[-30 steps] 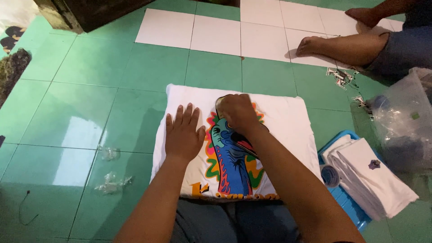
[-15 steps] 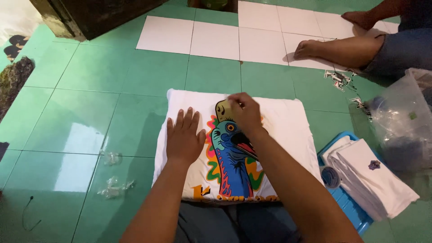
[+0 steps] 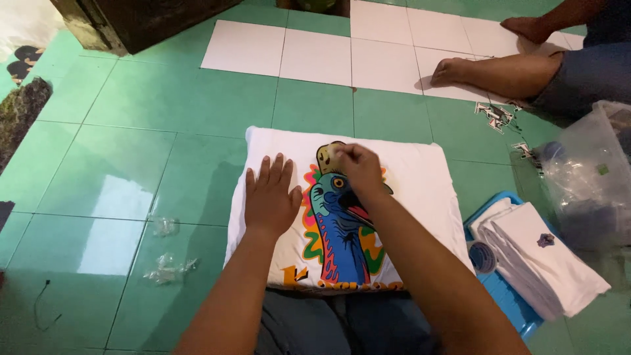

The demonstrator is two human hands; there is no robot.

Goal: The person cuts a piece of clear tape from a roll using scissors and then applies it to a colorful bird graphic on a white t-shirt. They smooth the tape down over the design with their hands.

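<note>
A white T-shirt (image 3: pixel 420 177) lies flat on the green tiled floor, printed with a colourful bird head (image 3: pixel 338 223) in blue, orange and green. My left hand (image 3: pixel 269 197) presses flat on the shirt left of the print, fingers spread. At the top of the print, on the bird's yellowish crest, rests my right hand (image 3: pixel 355 165) with fingertips pinched together. Whether something thin is caught between those fingertips cannot be made out.
A stack of folded white shirts (image 3: pixel 542 256) lies on a blue tray (image 3: pixel 506 296) to the right. Clear plastic bags (image 3: pixel 591 177) sit beyond it. Another person's legs and feet (image 3: pixel 499 69) rest at upper right. Crumpled plastic scraps (image 3: pixel 167 266) lie on the left; a dark cabinet (image 3: pixel 131 20) stands far back.
My right hand has slid from the middle of the print up to the bird's crest, uncovering the bird's head. The left hand has stayed flat in place.
</note>
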